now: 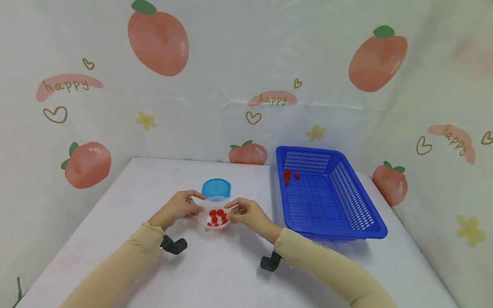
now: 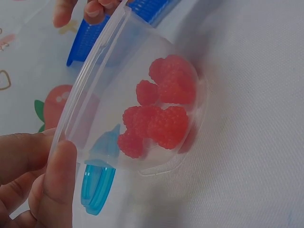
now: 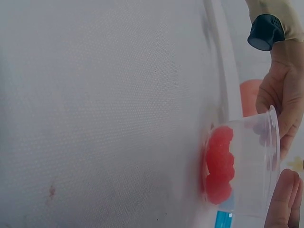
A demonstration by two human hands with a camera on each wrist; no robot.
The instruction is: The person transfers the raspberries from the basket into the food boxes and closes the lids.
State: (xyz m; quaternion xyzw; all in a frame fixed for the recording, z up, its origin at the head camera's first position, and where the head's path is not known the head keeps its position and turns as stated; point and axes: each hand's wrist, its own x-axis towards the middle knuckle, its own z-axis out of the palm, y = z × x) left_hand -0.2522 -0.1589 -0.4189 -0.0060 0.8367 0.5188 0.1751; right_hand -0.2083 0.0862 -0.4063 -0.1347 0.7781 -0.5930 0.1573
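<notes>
A clear round container [image 1: 208, 222] with several red raspberries [image 2: 173, 126] in its bottom stands on the white table. The left hand [image 1: 179, 209] pinches its left rim; in the left wrist view the thumb [image 2: 59, 175] lies against the wall. On the opposite side the right hand [image 1: 250, 216] grips the rim, its fingertips showing at the lower right of the right wrist view [image 3: 283, 199]. Right behind the container lies a blue lid [image 1: 216, 188], partly seen through the clear plastic in the left wrist view.
A large blue perforated basket [image 1: 316, 205] stands to the right, with several red raspberries [image 1: 287, 176] in its far left corner. Behind the table [image 1: 215, 273] hangs a white cloth printed with fruit.
</notes>
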